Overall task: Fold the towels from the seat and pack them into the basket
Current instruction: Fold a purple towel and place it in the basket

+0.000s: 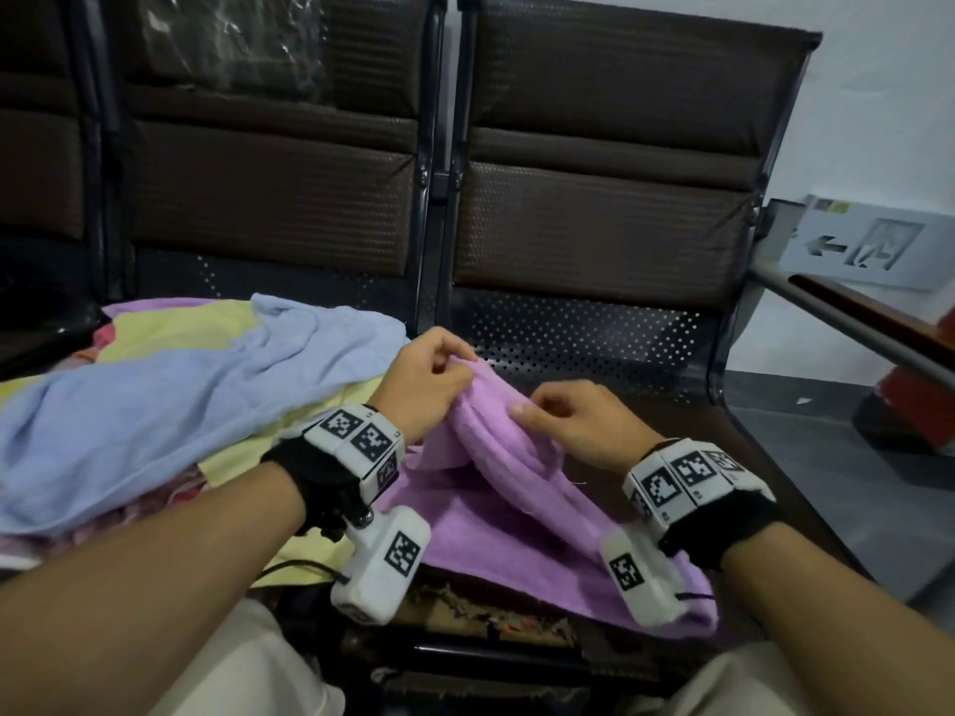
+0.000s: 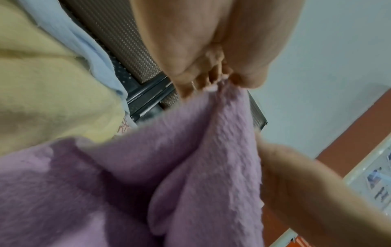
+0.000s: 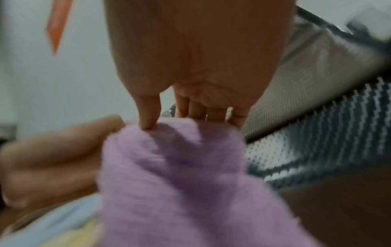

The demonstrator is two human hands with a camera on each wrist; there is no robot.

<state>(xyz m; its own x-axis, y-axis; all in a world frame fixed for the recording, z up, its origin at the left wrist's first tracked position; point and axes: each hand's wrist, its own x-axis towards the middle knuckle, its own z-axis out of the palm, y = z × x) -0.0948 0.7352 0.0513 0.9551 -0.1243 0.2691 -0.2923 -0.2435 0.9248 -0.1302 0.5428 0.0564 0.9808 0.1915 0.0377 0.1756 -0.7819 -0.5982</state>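
Note:
A purple towel (image 1: 511, 503) lies bunched on the brown seat (image 1: 697, 441) in front of me, its lower part spread flat toward my knees. My left hand (image 1: 439, 374) pinches the raised far edge of the purple towel (image 2: 211, 158) between thumb and curled fingers. Close to its right, my right hand (image 1: 563, 410) pinches the same ridge of the purple towel (image 3: 180, 175), thumb on the near side. Both hands hold the fabric lifted off the seat. No basket shows in any view.
A blue towel (image 1: 170, 400) lies crumpled over a yellow towel (image 1: 170, 323) on the neighbouring seat to the left, with patterned cloth beneath. Brown padded backrests (image 1: 599, 162) stand behind. A metal armrest (image 1: 847, 323) and grey floor lie to the right.

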